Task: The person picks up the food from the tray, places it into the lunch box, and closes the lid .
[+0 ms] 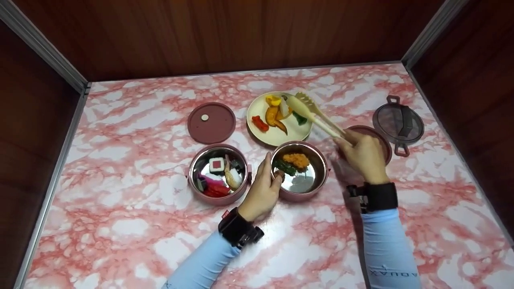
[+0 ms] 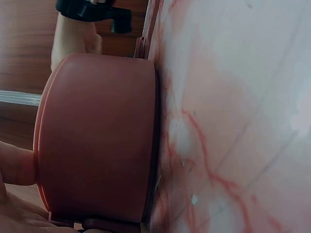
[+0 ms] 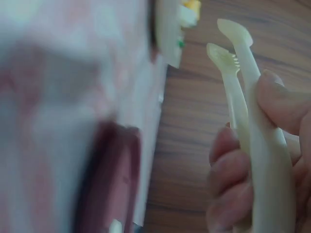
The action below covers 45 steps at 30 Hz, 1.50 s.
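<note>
My right hand grips cream tongs, their tips over the right part of a cream plate bearing a red piece, orange pieces, a yellow piece and a green piece. In the right wrist view the tongs have their tips apart with nothing between them. My left hand holds the left rim of the right pink bowl, thumb over the edge. That bowl contains an orange fried piece and green pieces. The left wrist view shows the bowl's side upright on the table.
A second pink bowl with sushi, shrimp and red pieces stands left of my left hand. A round pink lid lies behind it. Another pink lid is partly under my right hand, beside a dark handled lid. Wooden walls surround the table.
</note>
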{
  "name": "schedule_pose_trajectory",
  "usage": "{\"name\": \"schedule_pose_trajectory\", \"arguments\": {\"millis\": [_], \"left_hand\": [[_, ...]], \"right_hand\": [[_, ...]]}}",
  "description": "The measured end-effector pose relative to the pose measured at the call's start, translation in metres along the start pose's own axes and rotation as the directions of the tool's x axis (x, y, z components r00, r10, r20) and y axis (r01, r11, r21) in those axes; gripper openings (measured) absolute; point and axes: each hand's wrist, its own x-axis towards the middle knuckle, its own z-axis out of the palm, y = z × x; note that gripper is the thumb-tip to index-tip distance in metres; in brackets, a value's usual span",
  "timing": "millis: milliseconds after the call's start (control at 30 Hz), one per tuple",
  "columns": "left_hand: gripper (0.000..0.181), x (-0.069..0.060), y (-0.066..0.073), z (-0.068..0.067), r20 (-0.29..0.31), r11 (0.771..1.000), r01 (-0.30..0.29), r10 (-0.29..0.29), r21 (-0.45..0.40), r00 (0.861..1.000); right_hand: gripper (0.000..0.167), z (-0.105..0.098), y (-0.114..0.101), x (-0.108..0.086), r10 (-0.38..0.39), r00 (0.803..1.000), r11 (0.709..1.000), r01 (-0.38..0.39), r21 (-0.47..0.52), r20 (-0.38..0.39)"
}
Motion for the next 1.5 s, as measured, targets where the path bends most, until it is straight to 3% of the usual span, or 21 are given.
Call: {"name": "schedule_pose_trajectory", "arguments": {"millis": [233, 567, 1100, 1300, 1500], "left_hand": [[0.070, 0.002, 0.002, 0.000, 0.003, 1.000, -0.009, 0.009, 0.017, 1.000], [0.069, 0.000, 0.001, -0.001, -0.002, 1.000, -0.003, 0.003, 0.027, 1.000], [0.070, 0.001, -0.002, 0.000, -0.002, 1.000, -0.015, 0.015, 0.025, 1.000], [0.069, 0.001, -0.002, 0.000, -0.004, 0.999, -0.017, 0.017, 0.029, 1.000], [0.069, 0.002, -0.001, 0.000, -0.008, 0.999, -0.027, 0.027, 0.020, 1.000]], "right_hand": [[0.042, 0.012, 0.000, -0.001, 0.047, 0.991, 0.998, -0.052, 0.039, 0.124], [0.032, 0.027, -0.007, -0.001, 0.036, 0.996, 0.996, -0.029, -0.088, 0.080], [0.032, 0.008, -0.015, -0.004, 0.169, 0.979, 0.979, -0.154, -0.135, 0.110], [0.037, -0.003, -0.008, -0.003, 0.215, 0.966, 0.974, -0.202, -0.102, 0.144], [0.037, -0.012, 0.001, -0.002, 0.213, 0.961, 0.977, -0.214, -0.014, 0.175]]}}
